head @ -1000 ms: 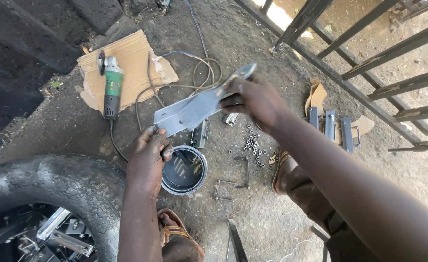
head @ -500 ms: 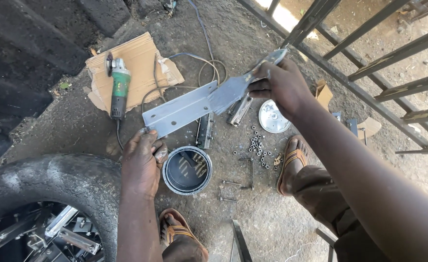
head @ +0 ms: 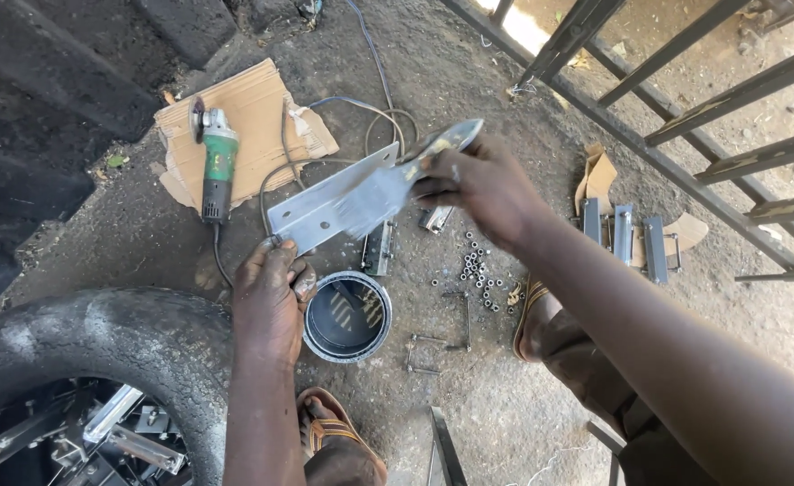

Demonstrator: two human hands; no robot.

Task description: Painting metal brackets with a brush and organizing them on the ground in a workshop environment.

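A big black rubber tyre (head: 100,342) lies at my left on the dirt floor (head: 505,396). Over a round paint tin (head: 347,317), my left hand (head: 271,297) grips the low end of a grey angled steel bracket (head: 329,200). My right hand (head: 482,187) is closed around a blurred flat tool (head: 419,162) touching the bracket.

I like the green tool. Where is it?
The grinder lies on the cardboard at the upper left of the head view, left of the metal bar the left hand holds.

Bare dull-grey metal angle bracket (head: 329,202), matt w/ scuffs; grinder (head: 217,162) green plastic; cardboard (head: 257,117) rough brown paper.
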